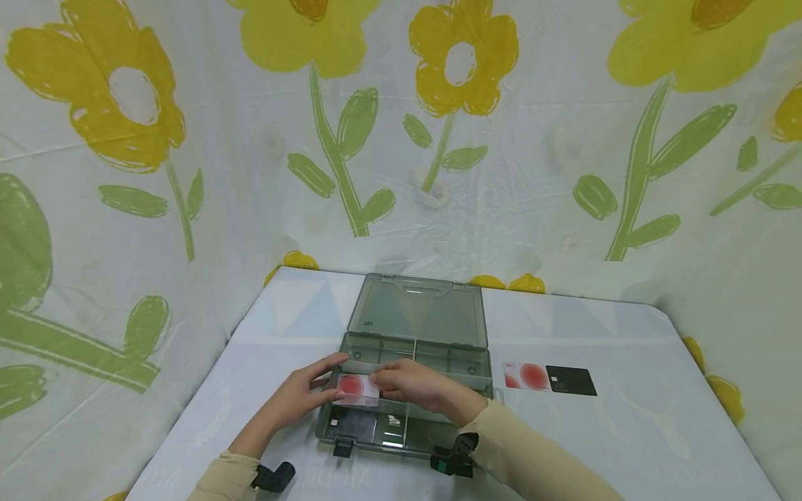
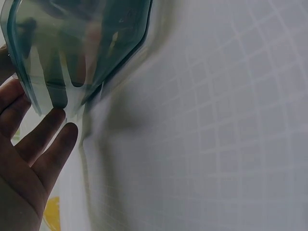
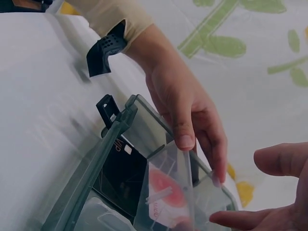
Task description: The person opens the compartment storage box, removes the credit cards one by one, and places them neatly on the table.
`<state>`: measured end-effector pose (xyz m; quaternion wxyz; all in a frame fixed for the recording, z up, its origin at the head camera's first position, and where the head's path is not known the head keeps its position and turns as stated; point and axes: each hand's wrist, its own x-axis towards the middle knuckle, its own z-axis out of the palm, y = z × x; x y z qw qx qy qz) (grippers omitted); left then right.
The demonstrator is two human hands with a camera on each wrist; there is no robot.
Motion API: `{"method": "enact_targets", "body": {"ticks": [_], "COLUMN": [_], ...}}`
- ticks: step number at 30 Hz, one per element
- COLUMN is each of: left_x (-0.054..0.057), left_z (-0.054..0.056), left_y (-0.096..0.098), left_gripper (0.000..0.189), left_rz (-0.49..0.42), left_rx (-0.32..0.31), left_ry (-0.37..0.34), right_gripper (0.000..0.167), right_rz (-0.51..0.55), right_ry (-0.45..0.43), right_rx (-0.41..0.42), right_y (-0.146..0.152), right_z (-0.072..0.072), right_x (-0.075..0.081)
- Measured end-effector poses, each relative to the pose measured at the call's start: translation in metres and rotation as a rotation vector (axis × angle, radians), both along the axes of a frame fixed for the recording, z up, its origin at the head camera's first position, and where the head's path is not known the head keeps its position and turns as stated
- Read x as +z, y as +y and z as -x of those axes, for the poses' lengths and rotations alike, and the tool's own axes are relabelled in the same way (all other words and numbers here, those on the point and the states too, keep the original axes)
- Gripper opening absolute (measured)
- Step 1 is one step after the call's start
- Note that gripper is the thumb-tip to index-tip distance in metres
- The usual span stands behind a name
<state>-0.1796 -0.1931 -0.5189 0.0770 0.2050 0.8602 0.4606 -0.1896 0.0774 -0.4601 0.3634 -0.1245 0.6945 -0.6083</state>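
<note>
A greenish translucent compartment box (image 1: 418, 332) stands with its lid raised. A pink-and-white card (image 1: 352, 387) lies in the left compartment of its middle row. My left hand (image 1: 299, 393) rests at the box's left end; its thumb is by a clear wall beside the card in the right wrist view, and straight fingers (image 2: 55, 154) touch the outside. From the other side, my right hand (image 1: 413, 385) reaches in with its fingertips at the card's right edge. Its thumb and a finger are apart in the right wrist view. A black VIP card (image 3: 122, 163) occupies the front left compartment.
Right of the box, another pink-and-white card (image 1: 526, 376) lies beside a black card (image 1: 571, 380) on the white table (image 1: 626, 431). A flower-printed curtain (image 1: 520, 188) surrounds the table at the back and sides. Two latches stick out at the box's front.
</note>
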Motion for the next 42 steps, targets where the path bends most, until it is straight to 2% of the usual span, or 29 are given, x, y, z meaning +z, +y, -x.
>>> {"method": "enact_targets", "body": {"ticks": [20, 33, 42], "left_x": [-0.002, -0.001, 0.001], "left_z": [-0.001, -0.001, -0.001], "left_y": [-0.002, -0.001, -0.001], "left_gripper": [0.071, 0.07, 0.069], "left_rz": [-0.02, -0.013, -0.031], "left_rx": [-0.007, 0.0, -0.015], "left_ry": [-0.003, 0.008, 0.009], "right_gripper": [0.052, 0.05, 0.049], "right_rz": [0.104, 0.14, 0.078], "right_ry": [0.045, 0.086, 0.161], "right_rx": [-0.011, -0.078, -0.109], "right_y": [-0.001, -0.009, -0.023], "right_z": [-0.005, 0.002, 0.0], "right_x": [0.009, -0.009, -0.02]}}
